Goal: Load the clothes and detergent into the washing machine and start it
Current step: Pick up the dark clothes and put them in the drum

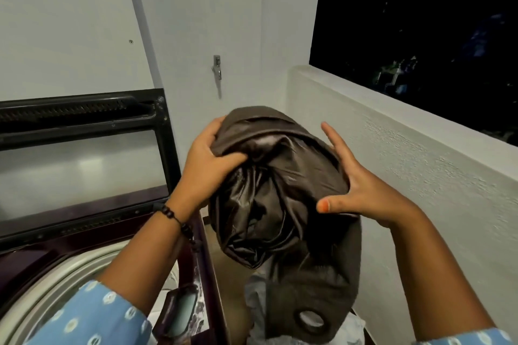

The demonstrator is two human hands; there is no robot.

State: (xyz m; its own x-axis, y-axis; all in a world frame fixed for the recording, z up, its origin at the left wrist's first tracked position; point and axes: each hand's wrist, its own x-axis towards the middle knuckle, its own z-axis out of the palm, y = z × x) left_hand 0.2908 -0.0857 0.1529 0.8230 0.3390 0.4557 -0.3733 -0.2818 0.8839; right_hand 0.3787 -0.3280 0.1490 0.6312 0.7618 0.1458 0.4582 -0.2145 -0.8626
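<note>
A bunched brown curtain [277, 190] (shiny lining showing) hangs in the air just right of the open washing machine [84, 269]. The left hand [207, 159] grips its top fold with curled fingers; the right hand [361, 185] presses its side, fingers spread straight.

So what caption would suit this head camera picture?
Left hand grips a bundled brown cloth, right hand steadying it, beside the open washing machine.

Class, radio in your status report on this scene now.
Left hand grips brown cloth; right hand open against it. Washer lid up. Nothing blocking.
</note>
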